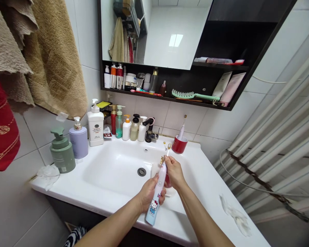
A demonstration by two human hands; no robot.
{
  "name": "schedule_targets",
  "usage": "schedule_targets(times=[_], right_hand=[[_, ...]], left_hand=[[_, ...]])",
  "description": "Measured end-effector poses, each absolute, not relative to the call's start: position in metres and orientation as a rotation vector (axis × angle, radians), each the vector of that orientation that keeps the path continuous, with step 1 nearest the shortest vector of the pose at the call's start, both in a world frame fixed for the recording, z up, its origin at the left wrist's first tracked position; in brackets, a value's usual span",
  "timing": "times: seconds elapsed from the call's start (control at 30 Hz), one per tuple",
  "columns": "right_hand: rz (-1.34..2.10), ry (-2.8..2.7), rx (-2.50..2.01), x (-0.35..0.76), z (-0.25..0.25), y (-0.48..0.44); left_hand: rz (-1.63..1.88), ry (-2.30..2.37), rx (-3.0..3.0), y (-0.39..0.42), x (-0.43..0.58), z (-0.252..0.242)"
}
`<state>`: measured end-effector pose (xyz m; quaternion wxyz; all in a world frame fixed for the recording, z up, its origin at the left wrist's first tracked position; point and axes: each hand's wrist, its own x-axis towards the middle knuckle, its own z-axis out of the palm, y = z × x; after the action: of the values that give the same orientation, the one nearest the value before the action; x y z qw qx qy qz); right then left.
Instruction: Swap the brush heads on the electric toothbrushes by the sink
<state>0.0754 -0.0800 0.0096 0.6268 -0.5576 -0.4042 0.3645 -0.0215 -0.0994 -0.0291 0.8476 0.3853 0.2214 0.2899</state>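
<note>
My left hand [149,193] is wrapped round the handle of an electric toothbrush [157,190], pale pink fading to light blue with a cartoon cat near its base. My right hand [174,171] pinches the neck of its brush head [169,148], where it meets the handle. The toothbrush slants upward over the front right of the white sink [113,171]. Partly hidden behind my hands, a red object [167,181] sits in the basin. A second electric toothbrush [181,132] stands in a red cup [179,144] on the back rim.
Pump bottles [95,125] line the back and left of the counter, beside a black faucet [150,132]. Crumpled tissues [235,216] lie on the right, more at the left corner. A mirror cabinet [167,96] overhangs the sink; towels [54,58] hang left, a folded curtain [280,137] right.
</note>
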Motion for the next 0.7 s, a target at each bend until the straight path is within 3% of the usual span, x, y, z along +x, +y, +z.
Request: schedule_targets(times=[0.47,0.63,0.7], right_hand=[[1.09,-0.912,-1.068,0.084,0.017,-0.093],[0.865,-0.9,-1.186,0.085,0.018,-0.093],[0.931,-0.832,-1.131,0.084,0.018,-0.092]], left_hand=[[0.509,0.443,0.826,-0.101,-0.019,-0.021],[0.609,0.541,0.921,-0.105,-0.014,-0.016],[0.585,0.543,0.894,-0.106,-0.013,-0.013]])
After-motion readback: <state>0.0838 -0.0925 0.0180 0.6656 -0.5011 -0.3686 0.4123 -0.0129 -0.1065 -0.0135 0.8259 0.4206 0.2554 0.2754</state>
